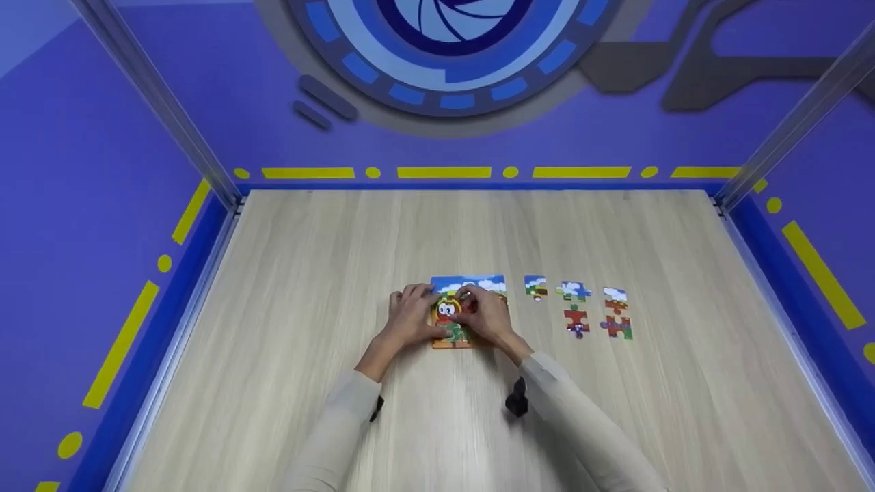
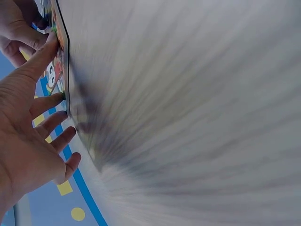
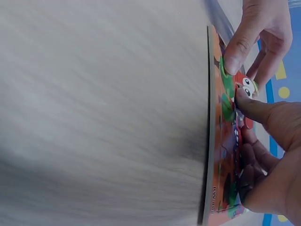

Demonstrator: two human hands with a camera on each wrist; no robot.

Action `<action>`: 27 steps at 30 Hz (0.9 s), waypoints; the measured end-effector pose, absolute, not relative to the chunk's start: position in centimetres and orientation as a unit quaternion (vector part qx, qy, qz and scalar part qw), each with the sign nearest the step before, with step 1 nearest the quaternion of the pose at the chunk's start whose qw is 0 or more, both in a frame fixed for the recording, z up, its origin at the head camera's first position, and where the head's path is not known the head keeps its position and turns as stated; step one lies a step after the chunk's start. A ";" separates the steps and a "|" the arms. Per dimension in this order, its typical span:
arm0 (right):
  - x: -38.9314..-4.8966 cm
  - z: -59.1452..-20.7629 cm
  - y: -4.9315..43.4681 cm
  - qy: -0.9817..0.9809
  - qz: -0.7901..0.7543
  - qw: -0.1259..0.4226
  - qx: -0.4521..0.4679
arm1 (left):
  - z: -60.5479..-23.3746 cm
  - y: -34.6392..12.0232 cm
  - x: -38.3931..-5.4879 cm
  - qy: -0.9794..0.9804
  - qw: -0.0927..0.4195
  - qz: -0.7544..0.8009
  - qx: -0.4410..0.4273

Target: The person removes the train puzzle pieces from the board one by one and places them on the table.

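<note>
Well, from my remote seat I'm looking through the head view first. The left hand is reaching in with its fingers loosely spread, thumb resting on the picture puzzle, which is lying on the table between the two hands. The right hand is bending its fingers over the puzzle's right half, with its thumb touching the red face piece, just beside the left thumb. That hand is hiding much of the picture beneath it. Only here am I seeing the loose pieces, lying in a group to the right of the right fingers.

In the left wrist view I'm finding the left thumb pressing on the puzzle while the other four fingers are fanning out, grasping nothing. The puzzle is showing as a thin sliver edge-on, and the right hand is being cut off by the frame.

In the right wrist view I'm catching the right thumb lying across the face piece, its other fingers curling low over the board; I can't tell whether they're pinching it. Printed letters are showing along the rim, below those fingers, too slanted for me to read fully.
</note>
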State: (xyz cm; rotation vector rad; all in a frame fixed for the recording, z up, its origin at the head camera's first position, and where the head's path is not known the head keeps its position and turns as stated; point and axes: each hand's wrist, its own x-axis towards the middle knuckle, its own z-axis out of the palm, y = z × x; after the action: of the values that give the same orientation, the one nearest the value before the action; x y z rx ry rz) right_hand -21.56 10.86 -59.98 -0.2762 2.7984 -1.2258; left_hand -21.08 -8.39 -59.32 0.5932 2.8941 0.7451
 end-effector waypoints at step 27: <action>-20.2 -58.5 14.9 0.847 -0.518 0.029 -0.118 | -59.6 -8.3 -20.9 0.948 0.047 0.255 0.183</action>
State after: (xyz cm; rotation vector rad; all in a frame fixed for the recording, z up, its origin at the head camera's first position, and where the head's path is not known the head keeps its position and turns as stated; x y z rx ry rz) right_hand -20.17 14.93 -58.49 -0.3646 2.6126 -1.5981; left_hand -20.93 -8.29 -59.64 0.5578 2.8937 0.7773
